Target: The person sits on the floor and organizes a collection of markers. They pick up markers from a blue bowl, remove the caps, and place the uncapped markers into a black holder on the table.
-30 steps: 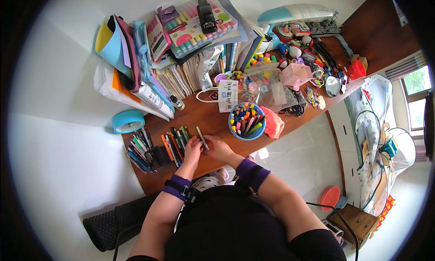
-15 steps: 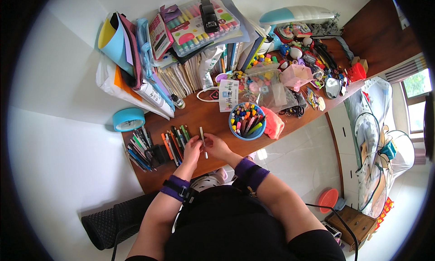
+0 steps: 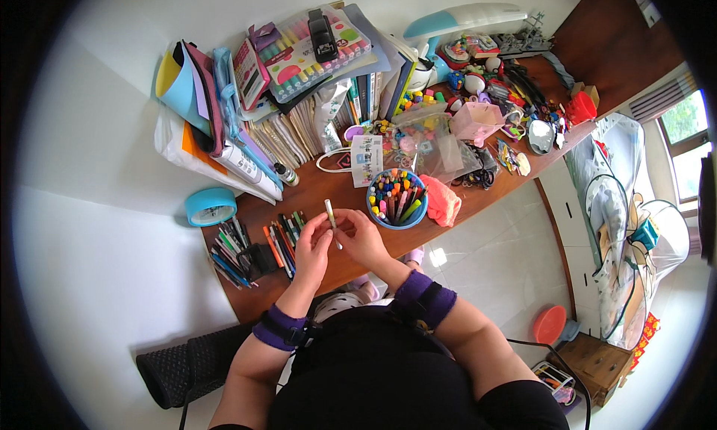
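Observation:
A slim white pen stands nearly upright between my two hands, above the front edge of the wooden desk. My left hand is closed on it with thumb and fingertips. From the other side my right hand grips the same pen, its fingers curled round the barrel. Just left of my hands lies a row of pens and markers, several orange and green. Further left, more pens lie in a bunch beside a black pen holder. To the right stands a round blue tub full of markers.
A coral cloth lies against the tub. Behind are a white card, a small bottle, a pink box and heaped toys. Books and folders line the wall, a marker case on top. A blue tape roll sits left.
Both hands have risen slightly and still hold the white pen, which now tilts a little more. The camera view has shifted slightly.

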Tool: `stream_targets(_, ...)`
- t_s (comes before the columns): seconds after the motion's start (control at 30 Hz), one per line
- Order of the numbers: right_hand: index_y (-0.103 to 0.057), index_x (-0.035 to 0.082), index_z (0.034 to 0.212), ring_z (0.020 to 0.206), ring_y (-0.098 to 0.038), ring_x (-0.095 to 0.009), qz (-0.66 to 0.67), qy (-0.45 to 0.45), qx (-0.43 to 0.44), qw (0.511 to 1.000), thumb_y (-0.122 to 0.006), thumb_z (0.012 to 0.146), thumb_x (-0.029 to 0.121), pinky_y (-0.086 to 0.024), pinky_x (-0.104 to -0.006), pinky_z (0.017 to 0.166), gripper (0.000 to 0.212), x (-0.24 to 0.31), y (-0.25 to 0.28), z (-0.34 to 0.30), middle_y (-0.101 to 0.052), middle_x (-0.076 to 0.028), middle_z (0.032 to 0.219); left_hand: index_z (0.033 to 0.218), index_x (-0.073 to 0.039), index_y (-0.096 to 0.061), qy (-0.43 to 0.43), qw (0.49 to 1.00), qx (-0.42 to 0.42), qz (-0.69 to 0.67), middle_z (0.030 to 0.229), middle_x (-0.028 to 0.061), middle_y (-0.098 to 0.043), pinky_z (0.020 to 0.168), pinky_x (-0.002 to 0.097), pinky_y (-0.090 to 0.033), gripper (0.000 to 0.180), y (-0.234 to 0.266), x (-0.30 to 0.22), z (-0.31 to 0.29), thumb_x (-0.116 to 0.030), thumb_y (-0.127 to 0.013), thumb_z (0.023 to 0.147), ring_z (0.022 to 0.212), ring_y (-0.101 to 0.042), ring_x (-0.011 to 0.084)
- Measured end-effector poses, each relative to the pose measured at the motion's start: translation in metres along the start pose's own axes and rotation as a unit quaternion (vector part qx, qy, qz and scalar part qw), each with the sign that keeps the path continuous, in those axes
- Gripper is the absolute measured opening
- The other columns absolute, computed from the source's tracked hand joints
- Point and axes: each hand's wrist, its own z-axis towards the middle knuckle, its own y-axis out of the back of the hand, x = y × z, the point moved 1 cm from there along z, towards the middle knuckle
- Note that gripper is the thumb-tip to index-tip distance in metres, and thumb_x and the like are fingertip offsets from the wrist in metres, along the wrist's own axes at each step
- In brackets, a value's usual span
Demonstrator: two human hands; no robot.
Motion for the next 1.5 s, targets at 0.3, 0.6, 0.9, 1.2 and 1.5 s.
stream_targets(0.3, -0.065, 0.002, 0.106, 0.075, -0.063, -0.017, -0.049, 0.131, -0.103, 0.985, -0.069, 0.083, 0.001, -0.054, -0.0272, 0.066, 0.023, 0.059, 0.060, -0.011, -0.058, -0.008, 0.088, 0.126, 0.001, -0.051, -0.135, 0.981, 0.135, 0.029, 0.121, 0.0089, -0.054, 0.097, 0.0301, -0.046, 0.033, -0.041, -0.046, -0.005, 0.001, -0.052, 0.094, 0.114, -0.056, 0.0177)
stream_targets(0.6, -0.064, 0.000, 0.105, 0.077, -0.067, -0.022, -0.135, 0.138, -0.157, 0.968, -0.068, 0.083, 0.000, -0.055, -0.0308, 0.067, 0.022, 0.042, 0.098, -0.026, -0.060, -0.011, 0.092, 0.129, 0.001, -0.050, -0.114, 0.973, 0.198, 0.032, 0.126, 0.0098, -0.057, 0.102, 0.0316, -0.042, 0.036, -0.078, -0.024, 0.000, 0.000, -0.051, 0.094, 0.118, -0.054, 0.0181)
stream_targets(0.9, -0.064, 0.004, 0.110, 0.082, -0.067, -0.025, -0.149, 0.095, -0.132, 0.975, -0.065, 0.086, 0.002, -0.056, -0.0314, 0.070, 0.024, 0.022, 0.102, -0.031, -0.062, -0.013, 0.097, 0.130, 0.001, -0.050, -0.078, 0.974, 0.201, 0.071, 0.126, 0.0105, -0.058, 0.101, 0.0305, -0.041, 0.038, -0.080, -0.001, 0.005, 0.000, -0.052, 0.093, 0.118, -0.055, 0.0176)
stream_targets(1.2, -0.067, 0.004, 0.101, 0.077, -0.066, -0.030, -0.177, 0.088, -0.129, 0.972, -0.066, 0.085, 0.004, -0.056, -0.0350, 0.065, 0.017, 0.004, 0.099, -0.027, -0.063, -0.013, 0.092, 0.129, 0.001, -0.051, -0.079, 0.973, 0.201, 0.088, 0.124, 0.0108, -0.059, 0.100, 0.0308, -0.043, 0.037, -0.077, 0.007, 0.005, 0.000, -0.052, 0.092, 0.116, -0.057, 0.0174)
stream_targets(1.5, -0.068, 0.004, 0.099, 0.078, -0.066, -0.030, -0.167, 0.109, -0.126, 0.972, -0.064, 0.083, -0.001, -0.056, -0.0349, 0.063, 0.017, 0.006, 0.097, -0.026, -0.063, -0.012, 0.091, 0.125, -0.001, -0.055, -0.080, 0.981, 0.151, 0.086, 0.118, 0.0093, -0.062, 0.095, 0.0296, -0.046, 0.033, -0.064, 0.018, 0.007, 0.001, -0.052, 0.092, 0.110, -0.059, 0.0164)
